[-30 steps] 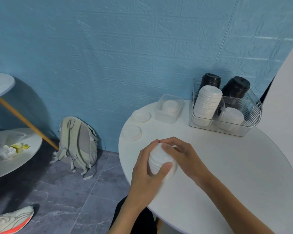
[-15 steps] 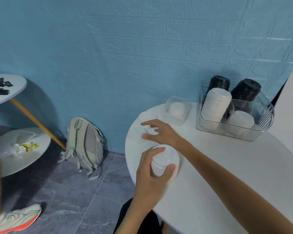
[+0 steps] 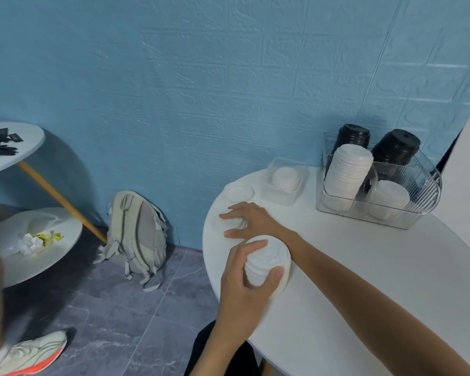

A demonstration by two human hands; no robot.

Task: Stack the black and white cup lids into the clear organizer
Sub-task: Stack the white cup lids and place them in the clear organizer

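A grey backpack (image 3: 139,234) leans against the blue brick-pattern wall (image 3: 201,77) on the grey tiled floor (image 3: 114,321). At left stands a two-tier white side table (image 3: 17,147) with wooden legs: black bits on top, crumpled wrappers (image 3: 36,240) on the lower shelf. A white-and-orange shoe (image 3: 25,354) shows at bottom left.

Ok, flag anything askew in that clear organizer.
The tall white lid stack in the clear organizer leans left against its wall instead of standing upright. The black lid stacks behind tilt too. Nothing looks spilled or damaged.

White lids (image 3: 347,173), black lids (image 3: 395,147), blue wall (image 3: 201,77).
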